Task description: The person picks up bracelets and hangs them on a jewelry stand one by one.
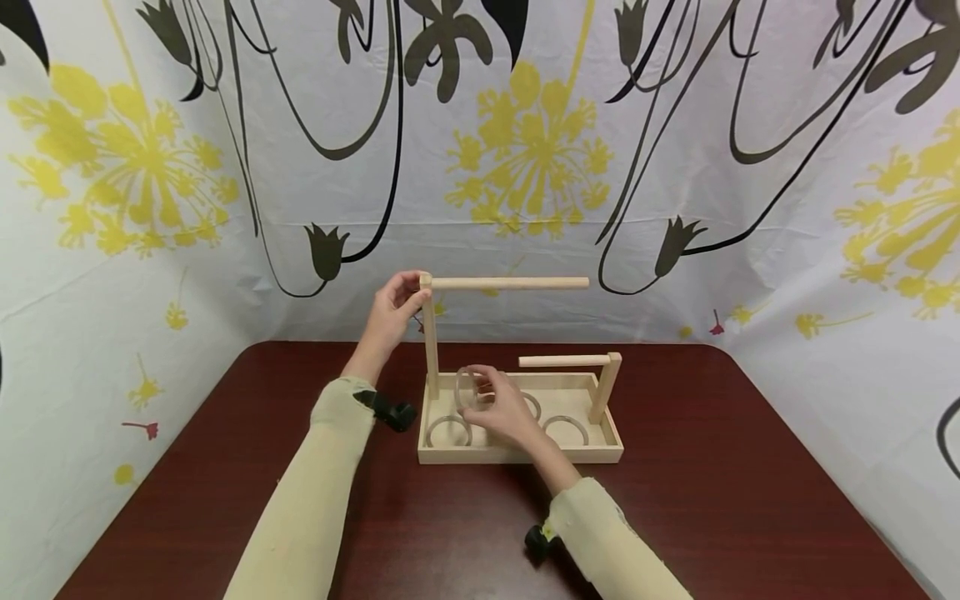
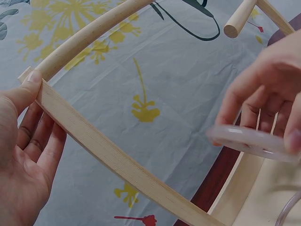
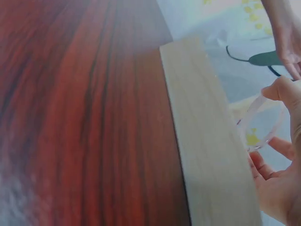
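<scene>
The left hand (image 1: 393, 307) pinches a wooden post (image 1: 430, 346) near its top; the right hand (image 1: 506, 410) grips a pale ring (image 2: 251, 141) above the tray's left side.

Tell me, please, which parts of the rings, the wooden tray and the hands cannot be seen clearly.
- Head: the rear ring in the tray is partly hidden behind the right hand.
- Left wrist: the held ring has a blurred left end; another ring is cut off by the picture edge.
- Right wrist: the tray's inside is hidden behind its wall; the left hand is cut off at the right edge.
</scene>
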`<state>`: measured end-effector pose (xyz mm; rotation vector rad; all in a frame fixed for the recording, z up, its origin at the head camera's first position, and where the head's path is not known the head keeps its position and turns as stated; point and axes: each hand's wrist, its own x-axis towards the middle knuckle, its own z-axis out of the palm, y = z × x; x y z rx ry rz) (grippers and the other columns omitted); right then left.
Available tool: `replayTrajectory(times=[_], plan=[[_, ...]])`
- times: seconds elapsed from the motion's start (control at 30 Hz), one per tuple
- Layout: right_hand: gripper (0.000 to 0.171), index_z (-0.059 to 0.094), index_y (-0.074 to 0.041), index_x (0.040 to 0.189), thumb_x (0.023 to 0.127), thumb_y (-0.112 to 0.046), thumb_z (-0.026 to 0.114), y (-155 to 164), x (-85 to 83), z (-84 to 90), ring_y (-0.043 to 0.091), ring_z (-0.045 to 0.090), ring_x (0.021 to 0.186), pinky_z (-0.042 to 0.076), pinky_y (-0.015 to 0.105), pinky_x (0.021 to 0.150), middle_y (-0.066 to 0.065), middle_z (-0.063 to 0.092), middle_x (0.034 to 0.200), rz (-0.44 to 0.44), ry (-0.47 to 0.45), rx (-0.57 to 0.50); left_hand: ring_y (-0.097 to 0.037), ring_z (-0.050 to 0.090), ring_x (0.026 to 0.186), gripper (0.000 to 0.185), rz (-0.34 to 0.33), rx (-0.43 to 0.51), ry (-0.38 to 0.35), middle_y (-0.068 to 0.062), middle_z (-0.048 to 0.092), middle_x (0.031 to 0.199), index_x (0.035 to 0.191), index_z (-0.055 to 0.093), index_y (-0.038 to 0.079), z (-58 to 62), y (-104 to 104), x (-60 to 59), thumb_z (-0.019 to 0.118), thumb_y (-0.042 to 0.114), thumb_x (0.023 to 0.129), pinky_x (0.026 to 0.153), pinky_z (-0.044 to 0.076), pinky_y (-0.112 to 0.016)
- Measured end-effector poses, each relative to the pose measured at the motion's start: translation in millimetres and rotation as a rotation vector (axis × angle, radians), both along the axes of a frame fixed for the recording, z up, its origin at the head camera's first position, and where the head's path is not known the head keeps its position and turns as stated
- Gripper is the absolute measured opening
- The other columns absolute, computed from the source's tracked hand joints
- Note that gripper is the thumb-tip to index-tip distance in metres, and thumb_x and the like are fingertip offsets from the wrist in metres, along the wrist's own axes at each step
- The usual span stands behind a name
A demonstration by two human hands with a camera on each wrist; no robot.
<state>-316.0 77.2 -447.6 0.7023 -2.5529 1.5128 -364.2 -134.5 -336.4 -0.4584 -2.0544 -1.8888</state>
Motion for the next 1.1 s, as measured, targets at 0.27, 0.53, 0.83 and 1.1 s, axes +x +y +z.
replayTrajectory(times=[0.27,0.53,0.83,1.1], plan=[[0.070,0.050,-0.006,0.140,0.076,-0.005,0.078,-5,9.0,13.3,0.041,0.061,0.112,0.053,0.051,0.099,0.028,0.054,0.127,0.039,-0.033,-0.134,0.003,0.060,0.090,0.033,0.001,-0.003,-0.011,0.009,0.060,0.102,0.131,0.055,-0.004,1.6,0,1.9,0.059,0.007,0.100,0.082,0.050,-0.015],[0.071,0.048,-0.008,0.142,0.078,-0.008,0.078,-6,15.2,23.5,0.042,0.061,0.111,0.052,0.048,0.100,0.026,0.052,0.126,0.057,0.008,-0.166,0.002,0.060,0.091,0.034,0.001,-0.016,-0.015,0.007,0.059,0.103,0.131,0.055,-0.004,2.0,0,2.2,0.060,0.010,0.100,0.085,0.051,-0.020],[0.072,0.047,-0.009,0.144,0.079,-0.004,0.079,-6,19.7,34.3,0.040,0.059,0.117,0.054,0.040,0.099,0.020,0.052,0.126,0.053,0.051,-0.161,0.003,0.060,0.091,0.033,0.009,-0.015,-0.007,0.006,0.060,0.104,0.130,0.056,-0.004,0.9,0,2.1,0.060,0.008,0.099,0.082,0.050,-0.014],[0.075,0.045,-0.006,0.145,0.079,0.003,0.078,-3,23.8,49.4,0.043,0.058,0.117,0.052,0.048,0.102,0.028,0.049,0.129,0.069,0.043,-0.214,0.003,0.059,0.092,0.033,0.014,-0.028,0.010,0.007,0.060,0.103,0.130,0.055,-0.006,0.1,0,1.2,0.060,0.007,0.099,0.083,0.050,-0.015]])
